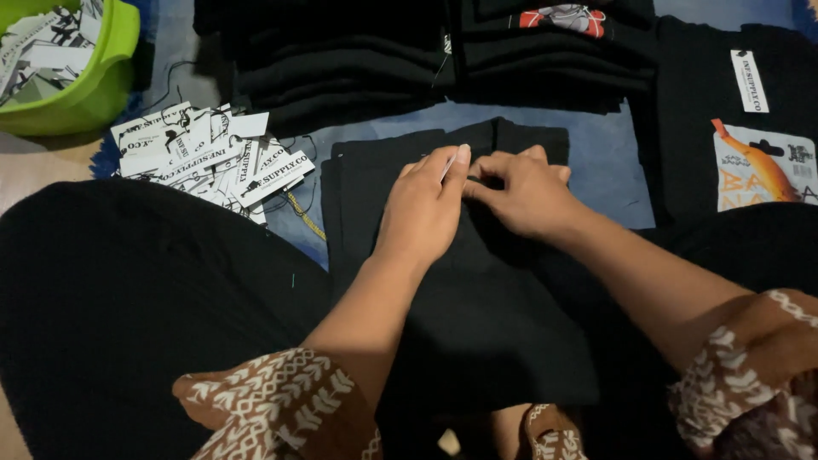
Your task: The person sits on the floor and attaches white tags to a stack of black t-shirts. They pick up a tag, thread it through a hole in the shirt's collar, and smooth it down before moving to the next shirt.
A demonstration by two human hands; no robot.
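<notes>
The blue floor covering carries everything, and I work from the big things inward: stacks of folded black shirts lie across the far edge, another black shirt with an orange and white printed card on it lies off to my right, and the folded black garment I am working on lies straight in front of me, between my knees, flat and square to me. I judge the step in hand to be fastening something small at the top fold of that garment, so the cloth should stay flat and unshifted; my forearms rest over it and help pin it down. To my left, well apart from the garment, a loose heap of white paper hang tags with black strings lies on the floor, and beyond it a green plastic tub holds more of them. My left hand sits on the upper part of the garment with its fingers pressed together around a thin pale sliver, which I cannot identify, pointing toward the far edge. My right hand touches the left at the fingertips, its fingers curled and pinching at the black cloth just beside that sliver; what lies under them is hidden. To do this well I would keep both hands close together, hold the fold taut between them, and work only through the top layer, keeping the pinch small so the cloth below does not bunch
</notes>
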